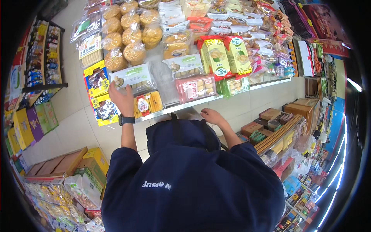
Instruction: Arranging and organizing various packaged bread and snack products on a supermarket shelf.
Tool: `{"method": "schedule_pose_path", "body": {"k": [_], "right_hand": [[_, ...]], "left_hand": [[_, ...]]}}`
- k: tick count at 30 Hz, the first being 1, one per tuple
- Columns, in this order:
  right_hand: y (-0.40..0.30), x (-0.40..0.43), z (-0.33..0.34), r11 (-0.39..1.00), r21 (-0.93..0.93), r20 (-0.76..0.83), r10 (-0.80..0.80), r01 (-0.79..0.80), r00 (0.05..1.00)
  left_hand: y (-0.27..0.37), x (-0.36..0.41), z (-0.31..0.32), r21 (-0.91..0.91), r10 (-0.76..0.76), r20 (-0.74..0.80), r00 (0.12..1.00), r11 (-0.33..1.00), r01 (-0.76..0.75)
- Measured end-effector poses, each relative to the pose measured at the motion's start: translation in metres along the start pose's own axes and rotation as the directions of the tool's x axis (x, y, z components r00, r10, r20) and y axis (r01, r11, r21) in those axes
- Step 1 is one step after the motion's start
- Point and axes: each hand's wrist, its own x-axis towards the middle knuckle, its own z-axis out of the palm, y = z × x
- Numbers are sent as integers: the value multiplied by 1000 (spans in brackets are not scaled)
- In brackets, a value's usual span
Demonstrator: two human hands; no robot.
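Note:
My left hand (121,98), with a dark watch on the wrist, touches the near left edge of a white and clear pastry bag (133,78), its thumb and fingers apart. Nearer me lies a clear pack of yellow baked slices (148,103); yellow and blue packets of dark food (106,108) are left of the hand. Loosely curled and empty, my right hand (213,116) hovers just off the metal front edge of the display table (200,101). Beyond that edge sit a pink-trimmed pack of small pastries (197,88) and a similar white pastry bag (185,66).
Bagged round buns (133,53) and yellow-green pastry bags (216,58) crowd the display. A bottle shelf (45,55) stands far left, a wooden-topped stand (55,163) lower left. Boxes and a wooden-edged counter (281,133) are at right. A dark bag (182,134) hangs at my front.

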Motion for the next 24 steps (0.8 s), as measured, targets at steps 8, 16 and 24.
{"method": "schedule_pose_path", "body": {"k": [8, 16, 24], "right_hand": [[7, 29, -33, 990, -81, -10, -120, 119, 993], [21, 40, -39, 990, 126, -41, -66, 70, 997], [38, 51, -27, 957, 215, -181, -159, 197, 970]], "left_hand": [[59, -35, 105, -276, 48, 502, 864, 955, 108], [74, -17, 195, -113, -305, 823, 479, 738, 665], [79, 6, 184, -15, -335, 873, 355, 709, 705]]}}
